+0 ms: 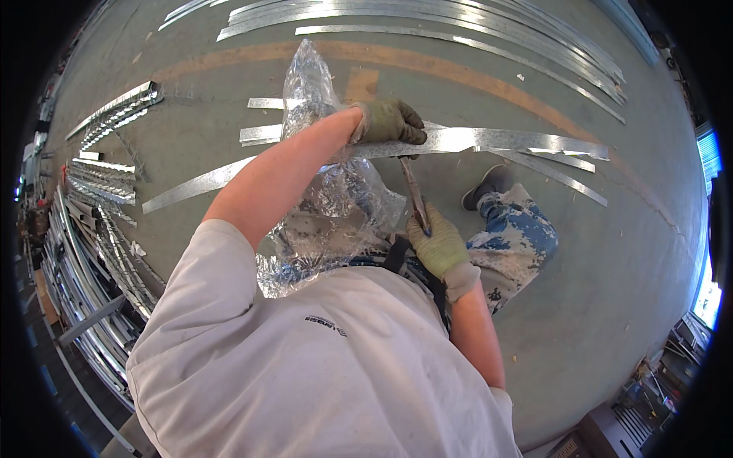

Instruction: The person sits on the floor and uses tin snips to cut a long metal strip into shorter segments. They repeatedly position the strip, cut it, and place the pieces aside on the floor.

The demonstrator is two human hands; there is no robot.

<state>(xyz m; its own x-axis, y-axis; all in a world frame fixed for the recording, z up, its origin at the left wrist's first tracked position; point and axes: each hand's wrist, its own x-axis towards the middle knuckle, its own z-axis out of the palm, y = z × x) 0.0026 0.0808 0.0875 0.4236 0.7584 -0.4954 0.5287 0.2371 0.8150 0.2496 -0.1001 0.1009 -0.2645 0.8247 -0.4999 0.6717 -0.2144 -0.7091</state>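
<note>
My left hand [389, 122], in a grey-green work glove, is closed over the upper edge of a long, flat, shiny metal strip [527, 142] that runs crosswise in front of me. In my gloved right hand [440, 244] is a slim hand tool [414, 191] that looks like pliers or snips. Its far end meets the lower edge of the strip just below my left hand; the jaws are too small to make out. Crumpled clear plastic film [336, 200] covers my left leg and reaches up beyond the strip. Other strips [561, 179] lie beneath, crossing at angles.
Long metal strips [427, 14] lie on the floor at the far side. Bundles of metal profiles [84, 282] and perforated pieces [122, 114] are stacked on the left. My right foot in a dark shoe [489, 185] stands right of the tool. Metal equipment [622, 427] sits at lower right.
</note>
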